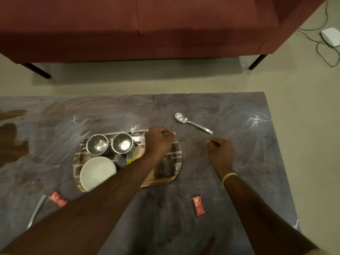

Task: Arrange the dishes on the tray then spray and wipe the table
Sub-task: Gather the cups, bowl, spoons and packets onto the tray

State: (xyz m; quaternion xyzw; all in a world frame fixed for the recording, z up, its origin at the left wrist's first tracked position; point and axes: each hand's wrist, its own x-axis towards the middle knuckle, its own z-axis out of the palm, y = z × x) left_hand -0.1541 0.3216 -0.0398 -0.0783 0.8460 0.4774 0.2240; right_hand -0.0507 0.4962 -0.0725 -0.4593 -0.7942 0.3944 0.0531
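Overhead, left hand fisted above tray; right hand loosely curled, empty, beside it.

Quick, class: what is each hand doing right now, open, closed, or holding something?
Left hand: closed in a fist at the tray's far edge; any contents hidden.
Right hand: loosely curled, apparently empty.

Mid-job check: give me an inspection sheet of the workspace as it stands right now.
Surface: table dark, smeared with streaks.
Job's things: tray holds two steel cups and white bowl; spoon lies off the tray.
Clutter: two red sachets; a metal utensil at the left edge.
Grippers: left hand fisted over the tray, contents unclear; right hand curled above the table.
Cables: a cable on the floor by a white box.
Surroundings: red sofa.
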